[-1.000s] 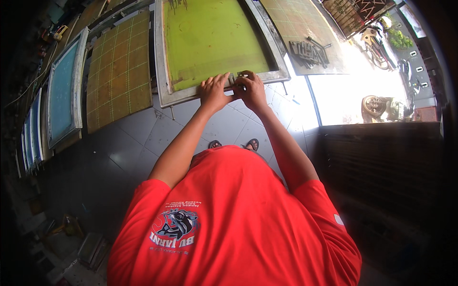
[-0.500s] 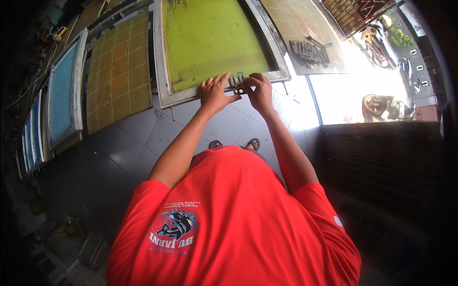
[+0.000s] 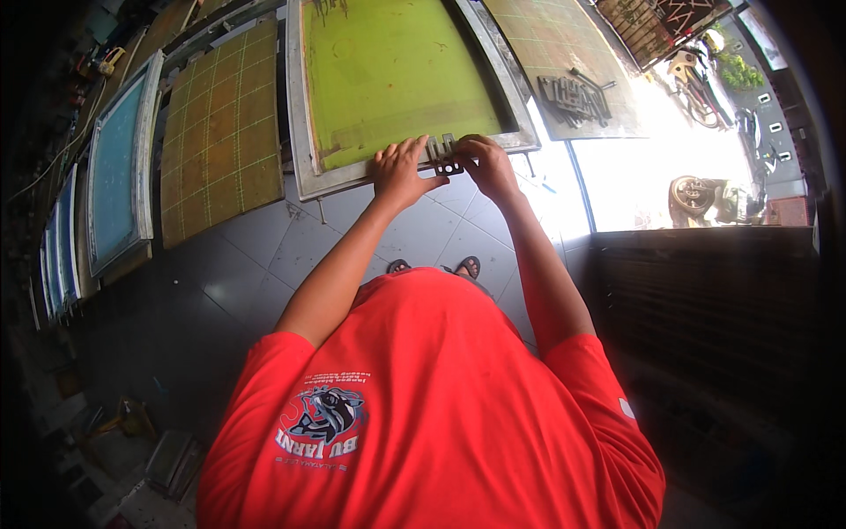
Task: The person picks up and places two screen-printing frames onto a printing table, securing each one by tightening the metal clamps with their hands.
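A screen printing frame (image 3: 339, 180) with grey metal bars and yellow-green mesh (image 3: 397, 79) lies in front of me. A small slotted metal bracket (image 3: 446, 157) sits at its near bar, with a hole showing at its lower end. My left hand (image 3: 402, 178) grips the near bar just left of the bracket, fingers over the top and thumb stretched along below. The right side of the bracket is pinched by my right hand (image 3: 489, 166), whose fingers are curled and partly hide one another.
Left of the frame lies a brown board (image 3: 220, 132) with grid lines, then a blue-meshed screen (image 3: 119, 167). At right, a pile of metal brackets (image 3: 575, 97) rests on another board (image 3: 546, 35). Grey floor tiles (image 3: 423, 234) lie below; a dark slatted structure (image 3: 705, 309) stands at right.
My right hand has shifted slightly right and its grip on the bracket has changed, so more of the bracket's lower end shows. My left hand has barely moved.
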Demonstrator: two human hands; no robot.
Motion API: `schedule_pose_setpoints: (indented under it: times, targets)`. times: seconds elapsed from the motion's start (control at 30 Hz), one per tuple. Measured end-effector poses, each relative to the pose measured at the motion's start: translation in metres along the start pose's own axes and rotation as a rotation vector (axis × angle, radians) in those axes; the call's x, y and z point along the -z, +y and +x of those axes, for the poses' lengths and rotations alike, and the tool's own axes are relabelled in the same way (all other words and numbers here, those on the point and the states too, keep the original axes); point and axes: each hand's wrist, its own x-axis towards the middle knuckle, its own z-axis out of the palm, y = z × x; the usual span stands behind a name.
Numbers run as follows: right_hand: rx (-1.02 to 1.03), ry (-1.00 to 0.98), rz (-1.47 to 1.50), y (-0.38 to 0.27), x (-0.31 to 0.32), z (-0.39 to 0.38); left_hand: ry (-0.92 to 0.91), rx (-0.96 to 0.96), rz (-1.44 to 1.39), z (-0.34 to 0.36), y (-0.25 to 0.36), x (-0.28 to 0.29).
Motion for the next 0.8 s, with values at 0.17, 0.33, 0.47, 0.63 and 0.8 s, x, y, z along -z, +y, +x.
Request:
schedule_pose_setpoints:
  times: [0.17, 0.33, 0.47, 0.63, 0.8]
  targets:
    - [0.063, -0.017, -0.093, -0.001, -0.002, 0.002, 0.012, -0.004, -0.010, 0.000, 0.000, -0.001]
    - [0.092, -0.042, -0.069, -0.003, -0.005, 0.002, 0.005, -0.004, -0.009, 0.000, 0.000, 0.000]
    - [-0.065, 0.099, 0.111, -0.007, -0.008, -0.005, 0.024, -0.010, -0.001, -0.001, 0.001, 0.001]
    - [0.030, 0.019, -0.048, -0.004, -0.008, -0.004, 0.022, -0.011, -0.002, -0.001, 0.001, 0.002]
    - [0.048, 0.062, 0.026, -0.001, -0.013, -0.003, 0.016, -0.007, 0.009, -0.001, 0.001, 0.002]
